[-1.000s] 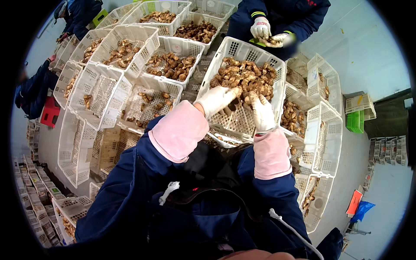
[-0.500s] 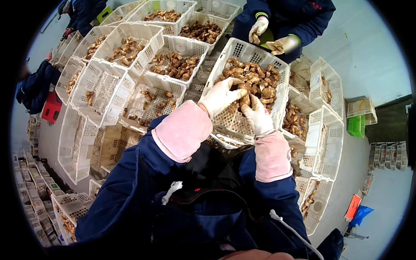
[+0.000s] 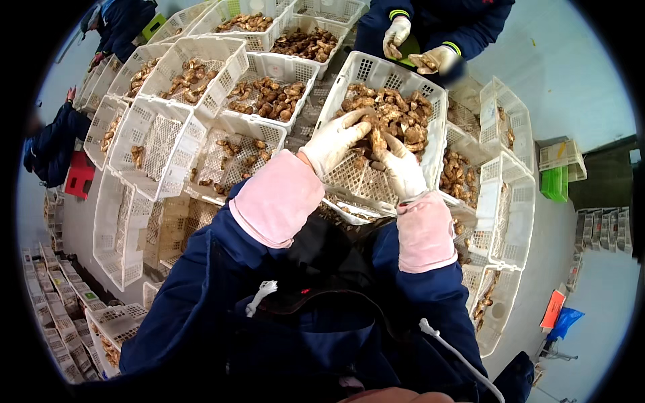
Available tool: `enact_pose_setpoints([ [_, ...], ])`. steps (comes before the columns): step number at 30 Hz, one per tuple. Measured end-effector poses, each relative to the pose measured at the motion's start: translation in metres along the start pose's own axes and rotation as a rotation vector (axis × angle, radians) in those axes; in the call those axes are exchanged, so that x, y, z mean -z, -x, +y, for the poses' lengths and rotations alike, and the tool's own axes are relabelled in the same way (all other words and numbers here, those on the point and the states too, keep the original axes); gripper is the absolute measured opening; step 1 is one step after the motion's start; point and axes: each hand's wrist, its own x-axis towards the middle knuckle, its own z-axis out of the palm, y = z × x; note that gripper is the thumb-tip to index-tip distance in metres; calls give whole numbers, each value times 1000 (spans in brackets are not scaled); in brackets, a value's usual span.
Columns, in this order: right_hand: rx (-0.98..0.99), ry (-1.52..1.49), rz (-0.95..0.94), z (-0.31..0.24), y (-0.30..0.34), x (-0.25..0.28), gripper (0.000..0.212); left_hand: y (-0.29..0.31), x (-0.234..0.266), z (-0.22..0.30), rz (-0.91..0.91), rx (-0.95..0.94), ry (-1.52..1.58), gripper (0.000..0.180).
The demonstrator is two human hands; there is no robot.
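Note:
Both my hands wear white gloves and pink sleeve covers over dark blue sleeves. My left hand (image 3: 336, 139) lies on a heap of brown mushrooms (image 3: 396, 114) in a white slotted plastic crate (image 3: 376, 72) right in front of me, fingers spread into the heap. My right hand (image 3: 401, 168) pinches one brown mushroom (image 3: 377, 142) just above the crate's bare near half. The two hands are almost touching.
Several more white crates (image 3: 195, 50) with mushrooms surround it on the left, back and right. A person in blue across the crate holds mushrooms in gloved hands (image 3: 410, 46). Other people stand far left (image 3: 57, 138). A green crate (image 3: 555, 183) sits at right on grey floor.
Both hands have slid from the crate's near rim further into the heap, and the right hand has picked up a mushroom. The person opposite has lowered their hands a little.

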Motion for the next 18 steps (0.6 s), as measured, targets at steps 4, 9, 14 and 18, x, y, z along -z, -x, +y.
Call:
enact_pose_setpoints([
  [4, 115, 35, 57, -1, 0, 3, 59, -8, -9, 8, 5, 5, -166, 52],
  [9, 287, 197, 177, -9, 14, 10, 56, -6, -35, 18, -117, -5, -393, 51],
  [14, 128, -88, 471, -64, 120, 40, 48, -10, -32, 0, -59, -10, -463, 52],
  [18, 204, -292, 741, 10, 215, 138, 49, -17, -40, -11, -73, 78, -476, 52],
])
